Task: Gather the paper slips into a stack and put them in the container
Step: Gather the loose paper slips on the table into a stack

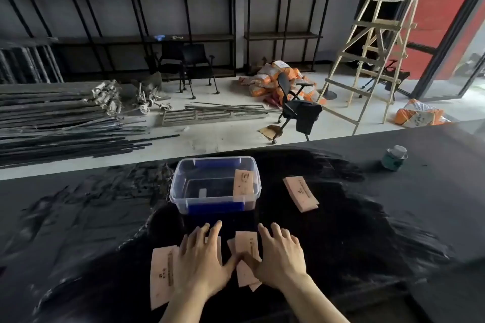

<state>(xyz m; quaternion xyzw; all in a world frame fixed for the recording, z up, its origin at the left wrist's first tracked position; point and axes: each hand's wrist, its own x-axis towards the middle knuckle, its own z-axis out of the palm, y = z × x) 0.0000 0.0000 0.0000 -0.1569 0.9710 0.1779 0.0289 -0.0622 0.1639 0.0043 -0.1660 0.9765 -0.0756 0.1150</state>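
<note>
Pale pink paper slips lie on the black table. One slip lies under the left edge of my left hand, which rests flat with spread fingers. Several overlapping slips lie between my hands, partly under my right hand, also flat with fingers apart. The thumbs nearly touch over these slips. A small stack of slips lies to the right of the clear plastic container. Another slip leans inside the container against its right wall.
A teal jar with a pale lid stands at the table's far right. Beyond the table's far edge are a black chair, a wooden ladder, metal rods and orange sacks on the floor.
</note>
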